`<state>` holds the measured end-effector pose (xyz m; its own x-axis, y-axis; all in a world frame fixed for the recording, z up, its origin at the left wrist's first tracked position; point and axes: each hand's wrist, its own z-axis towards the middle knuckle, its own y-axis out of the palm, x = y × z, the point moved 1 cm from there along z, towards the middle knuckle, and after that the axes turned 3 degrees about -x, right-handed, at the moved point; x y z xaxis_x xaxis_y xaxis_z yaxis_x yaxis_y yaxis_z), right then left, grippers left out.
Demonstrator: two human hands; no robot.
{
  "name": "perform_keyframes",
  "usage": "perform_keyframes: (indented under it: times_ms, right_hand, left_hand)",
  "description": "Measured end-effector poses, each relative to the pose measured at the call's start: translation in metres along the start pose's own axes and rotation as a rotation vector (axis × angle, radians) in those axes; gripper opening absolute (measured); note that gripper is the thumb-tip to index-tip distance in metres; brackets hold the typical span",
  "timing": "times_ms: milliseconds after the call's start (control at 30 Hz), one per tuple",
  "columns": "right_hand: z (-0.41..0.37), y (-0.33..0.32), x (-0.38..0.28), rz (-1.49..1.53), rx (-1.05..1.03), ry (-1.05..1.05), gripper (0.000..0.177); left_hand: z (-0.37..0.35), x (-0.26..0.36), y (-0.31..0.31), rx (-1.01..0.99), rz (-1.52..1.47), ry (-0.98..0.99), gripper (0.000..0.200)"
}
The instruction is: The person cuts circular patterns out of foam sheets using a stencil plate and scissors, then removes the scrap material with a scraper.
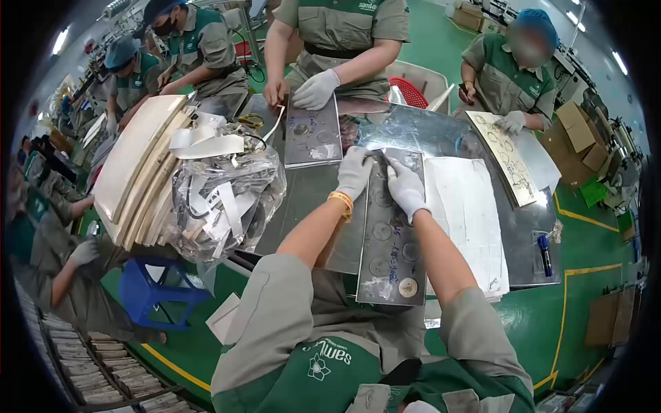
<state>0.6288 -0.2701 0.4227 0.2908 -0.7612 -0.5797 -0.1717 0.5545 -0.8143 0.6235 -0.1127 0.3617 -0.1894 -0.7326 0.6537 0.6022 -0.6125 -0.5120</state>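
Note:
A long dark grey board (375, 255) lies in front of me, marked with circles and handwriting. One round pale spot (407, 287) shows near its close end. My left hand (354, 173), in a white glove with an orange band at the wrist, is closed at the board's far left corner. Beside it, my gloved right hand (406, 187) rests over the far end of the board, fingers pressed together. A small dark piece shows between the fingertips of both hands, too little to name.
White sheets (465, 220) lie right of the board, with a blue marker (544, 255) beyond. At left are a clear bag of scraps (227, 199) and stacked pale curved panels (138, 165). Across the metal table, a person holds another grey board (312, 138). A blue stool (158, 292) stands at left.

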Motion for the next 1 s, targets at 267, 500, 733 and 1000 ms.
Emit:
perform_keyframes:
  times_ms: [267, 500, 733, 1000]
  right_hand:
    - [0.021, 0.012, 0.033, 0.317, -0.029, -0.122, 0.039]
    - [0.047, 0.027, 0.071, 0.351, -0.044, -0.087, 0.038]
    - [0.047, 0.043, 0.076, 0.42, 0.053, -0.173, 0.036]
    - [0.037, 0.036, 0.068, 0.488, 0.065, 0.004, 0.04]
  left_hand:
    - [0.037, -0.005, 0.022, -0.342, 0.49, 0.256, 0.018]
    - [0.071, -0.001, 0.053, -0.664, 0.734, 0.499, 0.022]
    - [0.072, -0.006, 0.036, -0.655, 0.695, 0.474, 0.02]
    - [0.059, 0.01, -0.004, -0.68, 0.349, 0.031, 0.029]
